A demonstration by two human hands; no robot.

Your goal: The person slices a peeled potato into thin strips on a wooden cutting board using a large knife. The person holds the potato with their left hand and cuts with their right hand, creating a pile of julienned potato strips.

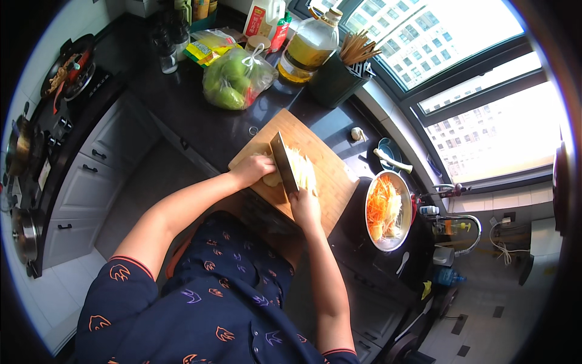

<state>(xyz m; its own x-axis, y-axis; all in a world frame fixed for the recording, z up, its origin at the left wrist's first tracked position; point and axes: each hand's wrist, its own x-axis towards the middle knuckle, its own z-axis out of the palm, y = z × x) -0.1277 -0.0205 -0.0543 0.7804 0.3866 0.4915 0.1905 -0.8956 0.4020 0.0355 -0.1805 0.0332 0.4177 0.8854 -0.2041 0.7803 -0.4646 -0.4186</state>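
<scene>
Gripping cleaver (283, 162): right hand (305, 208) | board (333, 182) edge near bowl (388, 245) | bag (229, 82) apart

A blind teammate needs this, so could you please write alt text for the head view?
The right hand holds a knife beside pale strips on a wooden board, the left hand touching pale food across the blade. A bowl of orange and pale shreds sits to the right; a bag of green produce lies beyond the board.

A glossy black table (182, 104) carries a wooden cutting board (330, 182); beyond it, a knotted plastic bag (233, 82), oil jug (309, 45) and chopstick holder (333, 82); right of it, a bowl (395, 238) and white spoon (402, 262).
</scene>
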